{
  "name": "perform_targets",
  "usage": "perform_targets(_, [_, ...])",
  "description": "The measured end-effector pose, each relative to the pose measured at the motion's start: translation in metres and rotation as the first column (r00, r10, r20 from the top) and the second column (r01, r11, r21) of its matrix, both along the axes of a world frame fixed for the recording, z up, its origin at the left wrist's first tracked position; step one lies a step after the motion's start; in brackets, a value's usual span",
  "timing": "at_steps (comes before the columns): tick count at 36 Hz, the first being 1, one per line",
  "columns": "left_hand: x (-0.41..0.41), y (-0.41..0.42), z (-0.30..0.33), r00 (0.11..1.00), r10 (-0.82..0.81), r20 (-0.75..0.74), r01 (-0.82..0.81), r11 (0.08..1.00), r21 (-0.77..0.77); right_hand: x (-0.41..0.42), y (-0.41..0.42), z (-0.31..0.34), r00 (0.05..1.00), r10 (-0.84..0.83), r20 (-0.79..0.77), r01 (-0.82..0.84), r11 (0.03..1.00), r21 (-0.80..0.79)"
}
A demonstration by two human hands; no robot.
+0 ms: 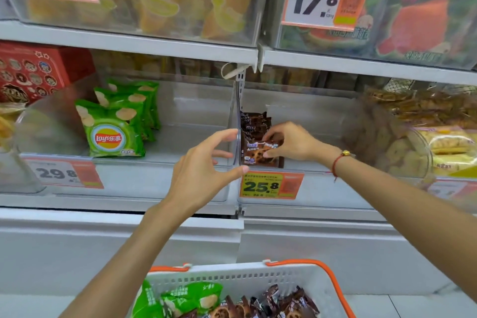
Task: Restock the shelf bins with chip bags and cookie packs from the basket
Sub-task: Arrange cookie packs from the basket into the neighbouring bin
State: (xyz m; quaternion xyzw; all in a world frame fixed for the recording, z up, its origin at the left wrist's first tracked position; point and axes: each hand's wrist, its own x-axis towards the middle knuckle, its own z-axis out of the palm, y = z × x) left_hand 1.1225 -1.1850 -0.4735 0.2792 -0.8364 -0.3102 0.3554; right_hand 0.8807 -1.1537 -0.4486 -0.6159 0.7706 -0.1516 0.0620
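White basket (258, 276) lowest, right hand (291, 141) pinching cookie pack (258, 153), left hand (204, 165) spread at clear divider (238, 131)

The basket (258, 276) stands lowest and nearest, below the shelf (129, 44). In the basket, chip bags (191, 297) lie on the left and cookie packs (281, 299) on the right. Above it, two bins stand side by side on one shelf level. The left bin (180, 178) holds a row of chip bags (113, 131) along its left side, one behind the other. The right bin (322, 188) holds cookie packs (254, 137) against its left wall, just beside the divider (236, 121). The right hand (289, 142) is inside the right bin, on the front pack. The left hand (204, 165) is before the divider, between both bins. Further bins stand on the shelf above.
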Motion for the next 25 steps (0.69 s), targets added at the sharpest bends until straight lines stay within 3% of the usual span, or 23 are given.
perform_targets(10, [-0.002,-0.006,0.0,1.0,0.01,-0.015,-0.009,1.0,0.027,0.012,-0.014,-0.006,0.905,0.079,-0.418,-0.103,0.994,-0.034])
perform_targets(18, [-0.001,-0.006,-0.001,1.0,0.013,-0.016,-0.012,1.0,0.013,0.014,-0.02,-0.01,0.925,0.028,-0.379,-0.065,0.994,-0.084])
perform_targets(25, [-0.002,-0.003,-0.001,1.0,0.028,-0.003,-0.028,1.0,0.008,0.021,-0.024,-0.014,0.946,-0.004,-0.325,0.004,1.0,-0.001])
